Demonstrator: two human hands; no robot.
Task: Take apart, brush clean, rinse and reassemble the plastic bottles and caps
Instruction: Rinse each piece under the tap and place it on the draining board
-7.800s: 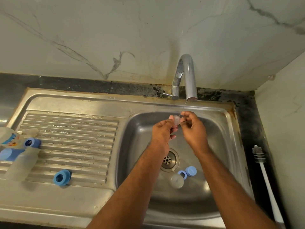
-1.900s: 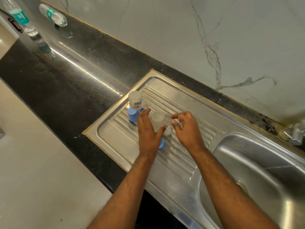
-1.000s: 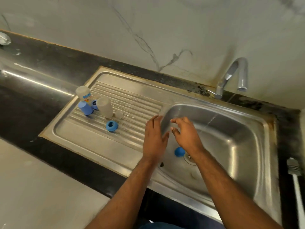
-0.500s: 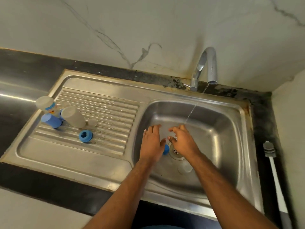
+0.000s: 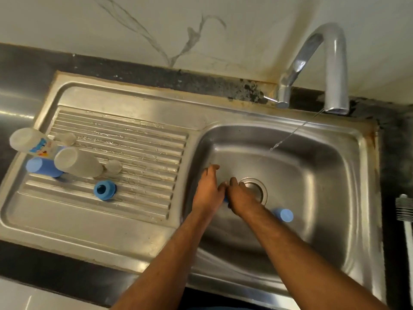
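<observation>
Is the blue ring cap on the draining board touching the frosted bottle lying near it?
Apart. The head view shows bare ribbed steel between the blue ring cap and the frosted bottle.

Both hands blurred over the drain, blue piece (image 5: pixel 225 199) mostly hidden between the left hand (image 5: pixel 206 190) and right hand (image 5: pixel 240 195), grip unclear, brush (image 5: pixel 404 209) cut off at right edge

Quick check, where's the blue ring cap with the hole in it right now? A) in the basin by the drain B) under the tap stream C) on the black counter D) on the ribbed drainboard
D: the blue ring cap lies on the ribbed drainboard, left of the basin, near the clear bottles.
</observation>
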